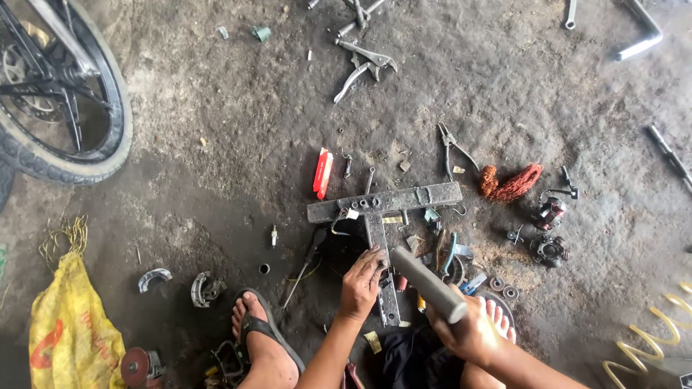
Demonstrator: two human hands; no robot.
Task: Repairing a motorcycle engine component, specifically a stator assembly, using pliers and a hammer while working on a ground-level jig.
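Clenched right hand [472,331] grips a grey bar [427,285]; left hand [362,282] presses the T-shaped iron's [386,205] stem edge.

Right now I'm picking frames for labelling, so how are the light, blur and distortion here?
Head view: soft even daylight, faint shadows, no glare. Floor tools like the pliers look sharp; the grey bar in the right hand is slightly smeared. Wide lens bends the wheel at the edge.

A big black wheel [61,86] stands at the top left of the dirty floor. A yellow bag [72,331] lies at the bottom left. Near the middle are a red tool [322,173], some pliers [453,148] and a bundle of orange wire [513,183].
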